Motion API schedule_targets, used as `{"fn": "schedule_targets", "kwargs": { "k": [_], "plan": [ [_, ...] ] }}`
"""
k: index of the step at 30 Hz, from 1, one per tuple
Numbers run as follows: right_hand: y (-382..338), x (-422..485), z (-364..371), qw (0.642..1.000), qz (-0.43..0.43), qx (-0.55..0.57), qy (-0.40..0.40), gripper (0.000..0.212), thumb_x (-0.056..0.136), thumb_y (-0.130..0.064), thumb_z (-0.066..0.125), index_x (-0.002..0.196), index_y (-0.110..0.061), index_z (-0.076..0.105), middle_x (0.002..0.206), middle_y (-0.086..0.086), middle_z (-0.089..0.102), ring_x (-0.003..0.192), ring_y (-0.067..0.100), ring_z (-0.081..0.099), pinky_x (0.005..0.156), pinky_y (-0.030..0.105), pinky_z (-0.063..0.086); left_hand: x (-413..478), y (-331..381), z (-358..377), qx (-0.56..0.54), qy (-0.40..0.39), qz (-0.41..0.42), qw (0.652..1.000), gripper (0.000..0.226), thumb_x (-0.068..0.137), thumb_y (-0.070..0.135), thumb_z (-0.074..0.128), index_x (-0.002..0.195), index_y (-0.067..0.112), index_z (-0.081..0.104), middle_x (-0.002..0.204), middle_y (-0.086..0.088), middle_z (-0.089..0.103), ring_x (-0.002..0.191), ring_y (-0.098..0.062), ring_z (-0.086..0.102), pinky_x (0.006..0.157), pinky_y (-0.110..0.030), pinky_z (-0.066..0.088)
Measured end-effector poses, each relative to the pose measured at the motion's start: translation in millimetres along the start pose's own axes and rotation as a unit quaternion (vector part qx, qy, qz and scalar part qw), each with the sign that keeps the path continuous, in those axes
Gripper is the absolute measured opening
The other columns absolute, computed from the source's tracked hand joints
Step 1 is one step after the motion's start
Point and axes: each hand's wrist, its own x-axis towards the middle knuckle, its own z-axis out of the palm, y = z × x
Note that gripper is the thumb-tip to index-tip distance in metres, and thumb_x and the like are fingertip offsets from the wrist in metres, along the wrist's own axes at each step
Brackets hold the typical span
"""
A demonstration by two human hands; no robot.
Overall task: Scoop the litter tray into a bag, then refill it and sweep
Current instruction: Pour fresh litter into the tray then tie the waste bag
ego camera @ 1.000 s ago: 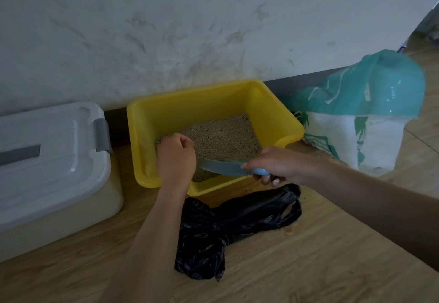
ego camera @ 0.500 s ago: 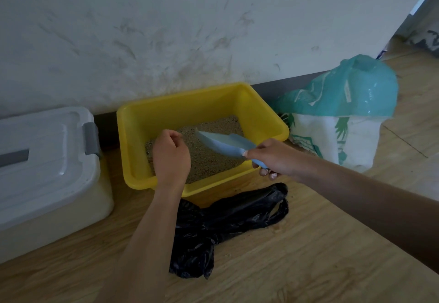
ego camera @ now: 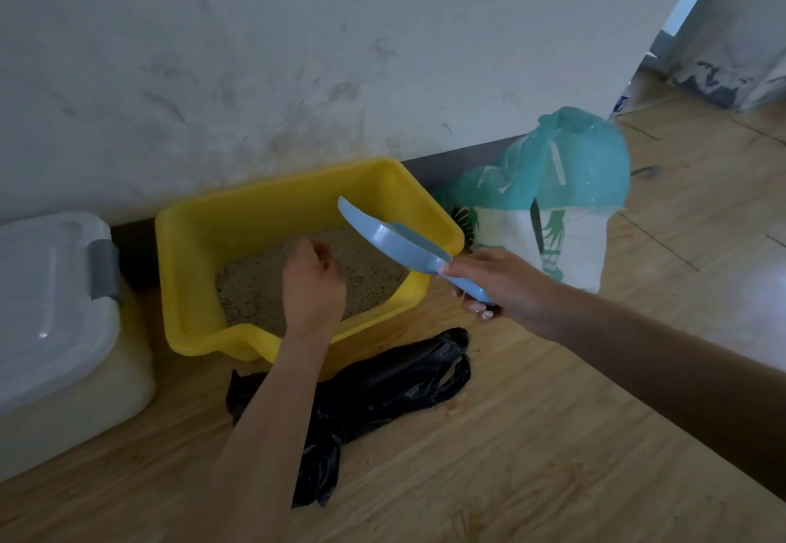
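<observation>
A black bag (ego camera: 383,381) lies crumpled just near of the yellow tray (ego camera: 272,198), above whose litter (ego camera: 251,287) the left hand (ego camera: 312,287) curls its fingers (nothing visible in them), while the right hand (ego camera: 493,283) grips a blue scoop (ego camera: 391,238) raised over the tray's right rim.

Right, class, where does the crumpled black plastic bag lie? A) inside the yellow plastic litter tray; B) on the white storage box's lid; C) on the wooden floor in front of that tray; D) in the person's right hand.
C: the crumpled black plastic bag lies on the wooden floor in front of the yellow plastic litter tray; the right hand grips a light blue plastic scoop.
</observation>
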Motion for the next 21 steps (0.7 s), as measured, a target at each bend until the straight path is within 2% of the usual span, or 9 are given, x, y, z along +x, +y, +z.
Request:
{"fn": "schedule_targets", "kwargs": {
  "k": [2,5,10,13,15,17,18,21],
  "plan": [
    [2,-7,-8,0.999,0.008,0.043,0.015,0.016,0.09,-0.02,0.058,0.083,-0.006,0.059,0.07,0.005,0.05,0.045,0.011,0.04,0.043,0.023,0.034,-1,9,7,-0.01,-0.007,0.012,1.0,0.017,0.096,0.01,0.045,0.108,0.003,0.055,0.098,-0.01,0.057,0.08,-0.022,0.052,0.062,-0.032,0.04],
    [7,-17,-22,0.996,-0.02,0.081,0.022,0.018,0.089,-0.017,0.058,0.074,-0.008,0.052,0.066,0.005,0.046,0.045,0.012,0.038,0.044,0.024,0.033,-3,20,17,-0.022,-0.008,0.028,0.999,0.015,0.097,0.012,0.045,0.103,0.004,0.056,0.099,-0.013,0.059,0.079,-0.022,0.051,0.061,-0.03,0.037],
    [12,-32,-46,0.986,-0.09,0.135,0.044,0.016,0.092,-0.011,0.052,0.078,-0.009,0.058,0.065,0.002,0.046,0.042,0.011,0.036,0.044,0.024,0.031,-10,34,34,-0.029,-0.014,0.049,0.998,0.015,0.099,0.012,0.042,0.099,0.008,0.056,0.098,-0.01,0.059,0.076,-0.02,0.049,0.055,-0.024,0.033],
    [18,-37,-60,0.979,-0.102,0.169,0.052,0.012,0.093,-0.009,0.049,0.092,-0.007,0.061,0.064,0.001,0.045,0.041,0.01,0.035,0.044,0.023,0.03,-17,44,48,-0.025,-0.021,0.057,0.998,0.017,0.099,0.012,0.042,0.102,0.008,0.057,0.096,-0.008,0.058,0.07,-0.016,0.049,0.055,-0.022,0.033],
    [23,-40,-68,0.977,-0.108,0.174,0.057,0.012,0.088,-0.011,0.052,0.095,-0.003,0.056,0.063,0.001,0.044,0.041,0.009,0.035,0.041,0.021,0.031,-21,51,58,-0.028,-0.027,0.065,0.997,0.016,0.099,0.012,0.043,0.101,0.007,0.057,0.097,-0.006,0.058,0.075,-0.016,0.052,0.055,-0.02,0.034],
    [27,-44,-78,0.976,-0.116,0.175,0.064,0.012,0.082,-0.015,0.053,0.089,-0.005,0.053,0.062,0.0,0.044,0.041,0.009,0.035,0.041,0.021,0.031,-24,61,67,-0.034,-0.037,0.074,0.996,0.014,0.097,0.011,0.044,0.1,0.008,0.057,0.101,-0.005,0.059,0.087,-0.019,0.055,0.061,-0.023,0.038],
    [29,-46,-82,0.974,-0.121,0.177,0.068,0.006,0.084,-0.013,0.051,0.084,-0.007,0.052,0.062,0.0,0.045,0.041,0.009,0.035,0.042,0.02,0.03,-25,66,72,-0.035,-0.045,0.08,0.995,0.014,0.096,0.01,0.044,0.1,0.007,0.058,0.102,-0.005,0.059,0.09,-0.019,0.055,0.065,-0.025,0.04],
    [40,-50,-95,0.97,-0.117,0.193,0.094,0.015,0.093,-0.005,0.041,0.087,-0.008,0.055,0.061,-0.001,0.046,0.041,0.008,0.035,0.041,0.019,0.029,-27,82,86,-0.023,-0.066,0.128,0.989,0.016,0.094,0.008,0.045,0.103,0.004,0.059,0.104,-0.007,0.06,0.097,-0.02,0.054,0.076,-0.03,0.042]
  ]
}}
